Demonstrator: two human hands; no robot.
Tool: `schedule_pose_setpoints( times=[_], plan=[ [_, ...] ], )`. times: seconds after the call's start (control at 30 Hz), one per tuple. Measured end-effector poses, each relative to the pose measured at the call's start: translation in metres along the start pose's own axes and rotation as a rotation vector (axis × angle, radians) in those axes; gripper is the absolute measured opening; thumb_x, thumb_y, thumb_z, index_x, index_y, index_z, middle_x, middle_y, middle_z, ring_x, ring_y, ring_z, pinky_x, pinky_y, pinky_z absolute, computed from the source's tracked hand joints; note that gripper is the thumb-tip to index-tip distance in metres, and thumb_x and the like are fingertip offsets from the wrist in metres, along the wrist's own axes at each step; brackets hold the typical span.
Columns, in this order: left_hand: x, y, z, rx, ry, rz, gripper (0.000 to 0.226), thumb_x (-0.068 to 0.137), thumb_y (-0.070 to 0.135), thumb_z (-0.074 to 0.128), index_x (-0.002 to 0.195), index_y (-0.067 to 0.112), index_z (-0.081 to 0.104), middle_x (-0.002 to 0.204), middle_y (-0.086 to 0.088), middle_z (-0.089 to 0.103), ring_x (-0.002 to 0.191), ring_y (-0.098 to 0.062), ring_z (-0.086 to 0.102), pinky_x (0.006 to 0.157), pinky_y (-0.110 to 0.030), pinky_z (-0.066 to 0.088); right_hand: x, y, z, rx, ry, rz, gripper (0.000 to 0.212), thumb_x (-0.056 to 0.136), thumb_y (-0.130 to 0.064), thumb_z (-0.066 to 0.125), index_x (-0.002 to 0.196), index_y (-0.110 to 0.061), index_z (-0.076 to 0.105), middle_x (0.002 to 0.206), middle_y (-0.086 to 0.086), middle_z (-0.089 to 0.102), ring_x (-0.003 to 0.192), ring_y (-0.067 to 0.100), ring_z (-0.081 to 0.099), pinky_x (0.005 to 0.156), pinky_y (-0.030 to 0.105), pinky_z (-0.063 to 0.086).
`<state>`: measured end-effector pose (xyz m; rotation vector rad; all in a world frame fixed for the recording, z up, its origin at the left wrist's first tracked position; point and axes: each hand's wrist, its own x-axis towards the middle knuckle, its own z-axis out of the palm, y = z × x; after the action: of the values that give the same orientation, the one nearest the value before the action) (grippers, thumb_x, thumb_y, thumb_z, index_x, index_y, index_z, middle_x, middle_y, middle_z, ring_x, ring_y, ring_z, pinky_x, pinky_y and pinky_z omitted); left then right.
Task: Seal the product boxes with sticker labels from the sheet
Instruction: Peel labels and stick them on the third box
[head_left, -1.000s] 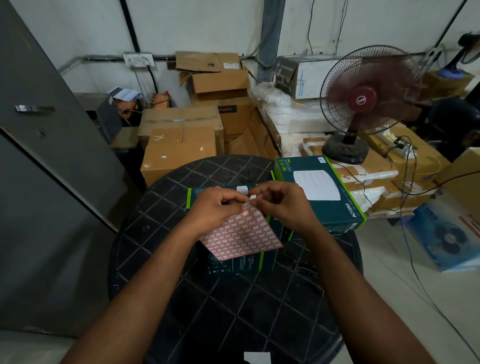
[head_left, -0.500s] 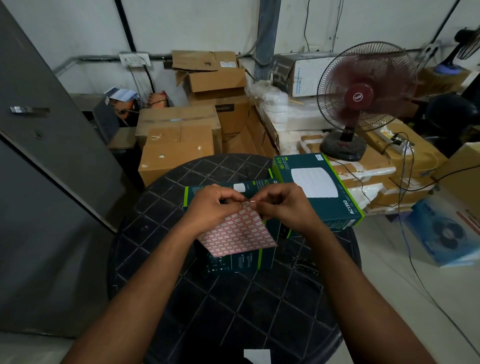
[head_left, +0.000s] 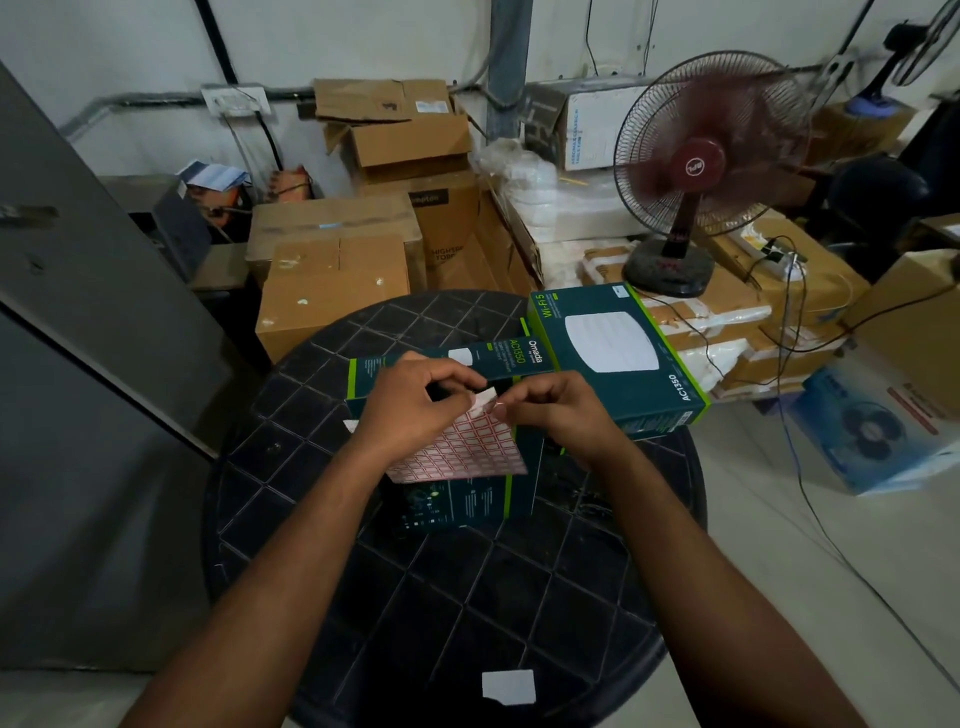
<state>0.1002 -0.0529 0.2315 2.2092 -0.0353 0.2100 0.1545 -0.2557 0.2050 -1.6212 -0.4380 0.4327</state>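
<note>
A sheet of red-bordered white sticker labels (head_left: 462, 451) hangs over a dark teal product box (head_left: 457, 499) on the round black table (head_left: 467, 597). My left hand (head_left: 415, 402) pinches the sheet's top edge. My right hand (head_left: 550, 410) pinches a small white sticker (head_left: 483, 399) at the sheet's upper corner, partly peeled up. A second teal box (head_left: 618, 358), marked AC1350, lies at the table's far right. The near box's top flap (head_left: 498, 356) carries a white sticker.
A white scrap of paper (head_left: 509, 686) lies near the table's front edge. Cardboard cartons (head_left: 332, 286) are stacked behind the table. A red standing fan (head_left: 701, 161) and cables are at the right. A grey cabinet (head_left: 78, 364) is on the left.
My right hand's fingers have lifted the white sticker further off the sheet's corner. Both hands and the sheet stay in about the same place over the box.
</note>
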Motion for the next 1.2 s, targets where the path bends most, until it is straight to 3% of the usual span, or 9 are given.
schedule_pose_setpoints(
  times=[0.13, 0.37, 0.5, 0.6, 0.77, 0.87, 0.93, 1.07, 1.2],
  plan=[
    [-0.003, -0.005, 0.006, 0.020, 0.113, 0.062, 0.025, 0.086, 0.024, 0.075, 0.109, 0.034, 0.073, 0.089, 0.024, 0.069, 0.106, -0.004, 0.050, 0.085, -0.027, 0.040, -0.014, 0.035, -0.025, 0.037, 0.027, 0.234, 0.019, 0.090, -0.002, 0.069, 0.096, 0.016, 0.067, 0.060, -0.001, 0.064, 0.046, 0.008, 0.049, 0.045, 0.019, 0.037],
    [-0.007, -0.016, 0.031, 0.571, 0.176, 0.192, 0.056, 0.088, 0.054, 0.059, 0.136, 0.026, 0.053, 0.134, 0.005, 0.051, 0.126, -0.019, 0.041, 0.101, -0.042, 0.033, -0.056, 0.141, -0.087, 0.132, 0.255, 0.671, 0.014, 0.092, 0.004, 0.065, 0.105, 0.005, 0.070, 0.103, 0.023, 0.074, 0.083, 0.029, 0.076, 0.068, 0.030, 0.063],
    [-0.014, -0.027, 0.058, 0.865, 0.134, 0.133, 0.090, 0.087, 0.053, 0.060, 0.159, 0.016, 0.019, 0.161, -0.008, 0.028, 0.151, -0.031, 0.021, 0.123, -0.054, 0.009, -0.055, 0.179, -0.099, 0.127, 0.479, 0.721, 0.013, 0.089, 0.005, 0.069, 0.101, 0.010, 0.069, 0.074, 0.014, 0.072, 0.061, 0.019, 0.073, 0.062, 0.029, 0.063],
    [-0.015, -0.029, 0.071, 0.956, 0.139, 0.066, 0.104, 0.087, 0.050, 0.062, 0.161, 0.014, -0.001, 0.168, -0.012, 0.008, 0.155, -0.036, 0.005, 0.123, -0.059, 0.001, -0.051, 0.194, -0.100, -0.087, 0.543, 0.733, 0.006, 0.088, -0.009, 0.075, 0.083, -0.006, 0.073, 0.077, 0.011, 0.073, 0.072, 0.021, 0.074, 0.069, 0.021, 0.061],
    [-0.012, -0.022, 0.082, 1.020, 0.170, 0.000, 0.104, 0.087, 0.052, 0.059, 0.160, 0.011, -0.003, 0.167, -0.018, 0.007, 0.154, -0.040, 0.005, 0.122, -0.062, 0.001, -0.056, 0.201, -0.077, -0.524, 0.455, 0.442, 0.004, 0.088, -0.013, 0.073, 0.087, -0.016, 0.072, 0.108, -0.004, 0.066, 0.092, 0.013, 0.065, 0.069, 0.010, 0.044],
    [-0.013, -0.022, 0.085, 1.033, 0.194, -0.011, 0.097, 0.089, 0.054, 0.058, 0.159, 0.010, 0.007, 0.164, -0.020, 0.015, 0.152, -0.041, 0.012, 0.121, -0.063, 0.004, -0.076, 0.222, -0.051, -0.797, 0.180, 0.242, 0.003, 0.089, -0.015, 0.070, 0.090, -0.016, 0.068, 0.117, -0.005, 0.050, 0.101, 0.011, 0.054, 0.077, 0.011, 0.042],
    [-0.015, -0.022, 0.087, 1.030, 0.220, -0.006, 0.091, 0.090, 0.055, 0.058, 0.156, 0.009, 0.017, 0.162, -0.020, 0.021, 0.150, -0.042, 0.017, 0.121, -0.064, 0.004, -0.086, 0.242, -0.039, -0.883, 0.011, 0.294, 0.004, 0.087, -0.018, 0.069, 0.087, -0.021, 0.066, 0.116, 0.001, 0.059, 0.107, 0.019, 0.058, 0.088, 0.029, 0.053],
    [-0.021, -0.022, 0.092, 1.046, 0.259, 0.005, 0.088, 0.091, 0.059, 0.057, 0.154, 0.007, 0.024, 0.159, -0.022, 0.026, 0.149, -0.044, 0.020, 0.120, -0.063, 0.001, -0.082, 0.253, -0.046, -0.885, 0.064, 0.360, 0.006, 0.085, -0.008, 0.065, 0.084, -0.008, 0.071, 0.106, 0.009, 0.070, 0.104, 0.024, 0.064, 0.096, 0.041, 0.054],
    [-0.027, -0.022, 0.093, 1.073, 0.283, 0.005, 0.086, 0.092, 0.060, 0.056, 0.154, 0.008, 0.025, 0.160, -0.022, 0.027, 0.149, -0.043, 0.021, 0.121, -0.062, 0.002, -0.061, 0.246, -0.075, -0.961, -0.150, 0.380, 0.015, 0.093, -0.020, 0.065, 0.102, -0.010, 0.071, 0.150, 0.012, 0.043, 0.141, 0.033, 0.036, 0.112, 0.045, 0.041]
  ],
)
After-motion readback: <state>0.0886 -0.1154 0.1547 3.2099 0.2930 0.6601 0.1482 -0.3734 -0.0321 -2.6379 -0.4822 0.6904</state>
